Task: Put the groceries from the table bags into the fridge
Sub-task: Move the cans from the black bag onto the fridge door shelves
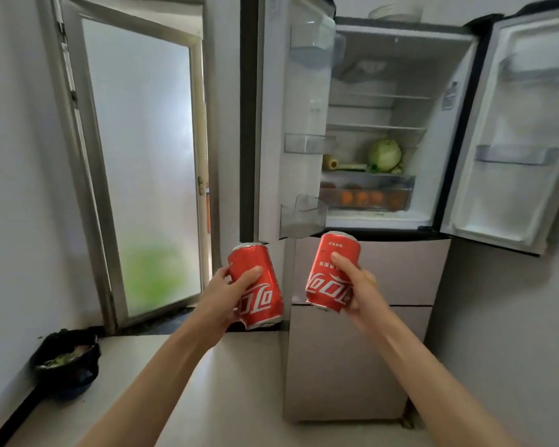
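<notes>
The person stands before a tall fridge (365, 333) with pale beige lower drawer fronts, both of its upper doors swung wide. Each hand holds a drink out in front of the body, below the open compartment.

The left hand (226, 293) wraps around a red aluminium cola can with white lettering (259, 285), thumb lying across the can's front and fingers curled behind it. The can leans with its top tilted up and to the left.

The right hand (357, 290) grips a second red cola can with white script (331, 272) in the same way, thumb on the near face and fingers closed round the far side. This can tilts slightly to the right, its silver top just under the lower edge of the open compartment. The two cans are near each other but apart.

Inside the lit compartment, a round pale green cabbage (384, 154) sits on the lowest glass shelf, with a smaller yellowish item to its left that is too blurred to identify. Beneath the shelf, a clear plastic crisper drawer (368, 191) holds several orange round fruits. The clear bins on the left door (304, 143) and the right door (517, 154) look bare.

To the left, a frosted glass door (139, 162) in a grey frame stands ajar. On the pale floor near the wall sits a black plastic bag (67, 362) with greenish scraps inside.
</notes>
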### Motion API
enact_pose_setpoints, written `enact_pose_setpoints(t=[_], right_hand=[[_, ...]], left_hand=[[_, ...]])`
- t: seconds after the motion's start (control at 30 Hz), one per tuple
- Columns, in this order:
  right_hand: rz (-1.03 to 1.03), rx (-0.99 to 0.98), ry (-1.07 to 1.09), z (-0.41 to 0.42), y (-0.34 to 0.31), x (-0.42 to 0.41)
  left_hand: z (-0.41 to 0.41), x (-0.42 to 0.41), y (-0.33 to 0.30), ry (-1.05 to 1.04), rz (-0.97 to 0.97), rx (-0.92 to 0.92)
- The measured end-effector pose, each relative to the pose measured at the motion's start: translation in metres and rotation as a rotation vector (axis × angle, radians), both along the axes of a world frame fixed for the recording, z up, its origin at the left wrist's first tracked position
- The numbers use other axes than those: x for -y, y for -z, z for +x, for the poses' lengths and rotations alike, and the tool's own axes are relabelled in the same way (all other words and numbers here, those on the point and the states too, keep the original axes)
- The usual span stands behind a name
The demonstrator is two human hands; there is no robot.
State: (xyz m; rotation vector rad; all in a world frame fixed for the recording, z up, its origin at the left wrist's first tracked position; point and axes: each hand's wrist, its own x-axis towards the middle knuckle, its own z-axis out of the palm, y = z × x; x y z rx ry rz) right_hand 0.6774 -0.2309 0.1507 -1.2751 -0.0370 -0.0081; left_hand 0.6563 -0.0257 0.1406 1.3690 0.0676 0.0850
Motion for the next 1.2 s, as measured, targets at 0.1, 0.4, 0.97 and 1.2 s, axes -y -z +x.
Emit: enact_pose_setpoints(t=[0.1,0.4,0.97,1.2], right_hand=[[-0.001,0.033,0.039,0.057,-0.011,0.021],[-0.196,0.199,-0.007,0.224,-0.046,0.072],[-0.496,0.398,-0.215,0.427,-0.075,0.067],[-0.735,0.507,-0.312,0.452,-0.057,0.048]], left_hand=[[0.054,0.026,-0.018,-0.042,0.050,0.036],[0.187,0.098,-0.048,-0.252,0.362,0.190],[0.354,0.126,-0.087,-0.611,0.853,0.160],[0.376,0.116,-0.075,-0.547,1.010,0.028]])
